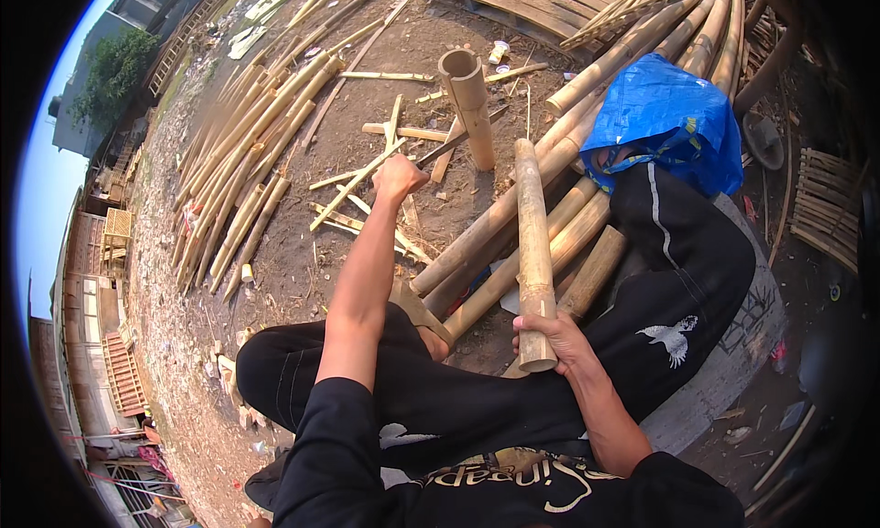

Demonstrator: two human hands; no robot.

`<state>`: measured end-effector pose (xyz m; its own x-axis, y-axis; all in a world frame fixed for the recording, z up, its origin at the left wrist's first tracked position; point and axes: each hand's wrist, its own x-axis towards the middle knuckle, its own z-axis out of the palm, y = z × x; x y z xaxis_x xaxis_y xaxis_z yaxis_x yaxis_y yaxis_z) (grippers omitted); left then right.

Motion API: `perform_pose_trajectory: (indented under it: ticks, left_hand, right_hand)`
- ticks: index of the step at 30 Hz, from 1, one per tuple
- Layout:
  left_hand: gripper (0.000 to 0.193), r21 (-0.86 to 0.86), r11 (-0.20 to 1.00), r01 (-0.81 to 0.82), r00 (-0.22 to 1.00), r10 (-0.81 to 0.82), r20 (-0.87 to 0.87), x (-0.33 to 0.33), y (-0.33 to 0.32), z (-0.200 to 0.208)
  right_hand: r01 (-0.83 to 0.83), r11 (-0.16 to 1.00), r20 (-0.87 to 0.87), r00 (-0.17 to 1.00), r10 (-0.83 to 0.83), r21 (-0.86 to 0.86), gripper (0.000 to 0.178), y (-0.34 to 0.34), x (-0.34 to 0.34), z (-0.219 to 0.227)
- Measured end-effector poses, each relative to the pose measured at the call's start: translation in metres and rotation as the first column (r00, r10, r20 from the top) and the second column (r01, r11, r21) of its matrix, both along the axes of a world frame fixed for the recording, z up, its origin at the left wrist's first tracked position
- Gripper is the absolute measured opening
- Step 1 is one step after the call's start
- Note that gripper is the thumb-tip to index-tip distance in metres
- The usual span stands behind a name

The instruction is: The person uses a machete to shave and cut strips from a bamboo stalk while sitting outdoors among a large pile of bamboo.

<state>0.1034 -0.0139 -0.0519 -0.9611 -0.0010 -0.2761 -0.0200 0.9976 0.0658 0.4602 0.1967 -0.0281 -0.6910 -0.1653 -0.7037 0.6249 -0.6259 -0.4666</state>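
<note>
My left hand [401, 177] is stretched forward, closed in a fist round the handle of a machete [446, 146]. Its dark blade points right and away, and the tip shows past the far side of an upright bamboo tube [475, 129] with an open top. Near my lap, my right hand [557, 338] grips the lower end of a bamboo pole [533, 244], thumb across its front. That pole slants up and away from me, over several thicker bamboo poles [490, 230] lying on the ground.
Split bamboo strips [371, 175] lie crossed on the dirt beyond my left hand. A large heap of cut bamboo [247, 152] is at the left. A blue plastic sheet or bag [665, 111] lies by my right knee. A wooden slatted platform [541, 5] stands at the back.
</note>
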Motion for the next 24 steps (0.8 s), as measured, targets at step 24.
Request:
perform_pose_trajectory:
  ticks: [24]
  left_hand:
    - [0.03,0.012,0.999,-0.051,0.999,0.051,-0.001,-0.037,-0.014,0.009]
  right_hand:
    - [-0.413,0.582,0.261,0.907,0.33,0.7,0.029,0.05,-0.178,-0.06]
